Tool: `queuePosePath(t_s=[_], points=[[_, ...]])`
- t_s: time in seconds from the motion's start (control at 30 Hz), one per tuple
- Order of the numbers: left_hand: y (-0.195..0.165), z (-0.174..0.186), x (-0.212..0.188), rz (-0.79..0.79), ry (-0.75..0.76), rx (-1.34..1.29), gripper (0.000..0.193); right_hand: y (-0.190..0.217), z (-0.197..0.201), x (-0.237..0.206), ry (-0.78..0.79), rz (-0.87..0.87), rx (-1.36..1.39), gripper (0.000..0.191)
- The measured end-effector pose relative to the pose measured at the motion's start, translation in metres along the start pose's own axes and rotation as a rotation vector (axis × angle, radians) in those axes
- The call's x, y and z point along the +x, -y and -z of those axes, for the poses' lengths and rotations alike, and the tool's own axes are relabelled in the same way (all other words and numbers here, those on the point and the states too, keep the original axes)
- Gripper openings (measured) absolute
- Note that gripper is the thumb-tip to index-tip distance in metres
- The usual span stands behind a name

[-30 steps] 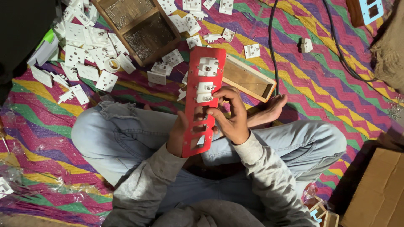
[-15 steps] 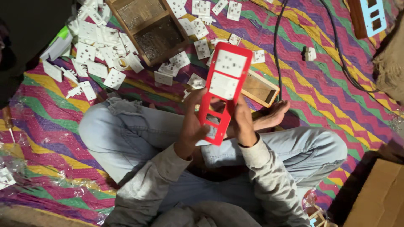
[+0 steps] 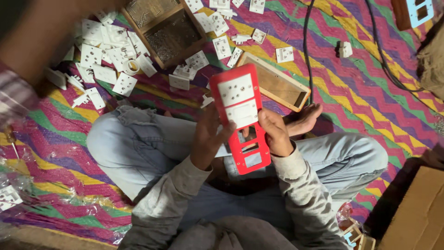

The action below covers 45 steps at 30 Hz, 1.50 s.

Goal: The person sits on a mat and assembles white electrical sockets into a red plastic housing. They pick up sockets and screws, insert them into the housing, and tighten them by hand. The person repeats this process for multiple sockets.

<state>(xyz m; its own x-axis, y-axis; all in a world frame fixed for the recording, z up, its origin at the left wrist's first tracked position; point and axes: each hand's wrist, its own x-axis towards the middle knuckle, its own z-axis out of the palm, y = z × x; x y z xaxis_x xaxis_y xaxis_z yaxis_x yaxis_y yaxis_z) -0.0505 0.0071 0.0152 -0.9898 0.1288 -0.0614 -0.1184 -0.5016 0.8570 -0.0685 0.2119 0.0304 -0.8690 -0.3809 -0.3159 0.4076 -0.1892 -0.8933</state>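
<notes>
- The person sits cross-legged on a striped mat [image 3: 370,106] of pink, green, yellow and purple zigzag bands, in blue jeans and a grey sweater.
- The red plate [image 3: 240,118] is a long rectangular panel, held over the lap between both hands, tilted with its upper end leaning towards the left of the view.
- Two white socket modules [image 3: 236,90] fill the upper two openings of the red plate; the lower openings are bare cut-outs.
- The left hand [image 3: 210,139] grips the left long edge of the red plate near its middle; its fingers are curled round the edge, thumb on the front face.
- The right hand [image 3: 275,132] grips the right long edge at about the same height; its fingers are closed on the plate, thumb reaching towards a middle cut-out.
- A bare foot [image 3: 305,118] rests on the mat just beside the right hand.
- A shallow wooden frame [image 3: 296,99] lies on the mat behind the red plate, partly covered by it.
- A wooden box [image 3: 173,34] with two compartments of small dark metal parts stands farther off, at the upper left.
- Loose white switch parts [image 3: 104,55] are scattered round the wooden box, many heaped on its left.
- Two black cables [image 3: 307,51] cross the mat at the upper right.
- A cardboard box [image 3: 418,213] sits at the lower right edge.
</notes>
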Motion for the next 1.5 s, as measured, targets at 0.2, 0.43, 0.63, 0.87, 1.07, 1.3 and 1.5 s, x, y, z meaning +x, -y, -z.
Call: queuePosePath(t_s=[0.2, 0.43, 0.63, 0.87, 1.07, 1.3, 1.5], points=[[-0.006, -0.002, 0.002, 0.127, -0.018, 0.007, 0.015, -0.014, -0.007, 0.007, 0.140, 0.056, -0.237, 0.030], [-0.006, 0.002, 0.005, 0.160, -0.017, 0.013, 0.013, -0.007, -0.023, 0.013, 0.124, 0.061, -0.363, 0.030], [0.002, 0.000, 0.009, 0.438, -0.156, -0.006, 0.024, 0.032, 0.009, 0.026, -0.206, 0.325, -0.952, 0.022], [-0.001, 0.005, 0.012, 0.318, -0.320, -0.184, 0.027, 0.056, 0.116, 0.110, -0.227, 0.509, -1.681, 0.058], [-0.009, 0.011, 0.014, 0.219, -0.338, -0.238, 0.029, 0.007, 0.149, 0.132, -0.286, 0.278, -1.571, 0.055], [-0.020, 0.007, 0.009, 0.166, -0.276, -0.262, 0.034, 0.018, 0.159, 0.124, -0.292, 0.222, -1.594, 0.045], [-0.018, 0.004, -0.002, 0.094, -0.263, -0.181, 0.033, 0.050, 0.124, 0.105, -0.483, 0.400, -1.020, 0.043]])
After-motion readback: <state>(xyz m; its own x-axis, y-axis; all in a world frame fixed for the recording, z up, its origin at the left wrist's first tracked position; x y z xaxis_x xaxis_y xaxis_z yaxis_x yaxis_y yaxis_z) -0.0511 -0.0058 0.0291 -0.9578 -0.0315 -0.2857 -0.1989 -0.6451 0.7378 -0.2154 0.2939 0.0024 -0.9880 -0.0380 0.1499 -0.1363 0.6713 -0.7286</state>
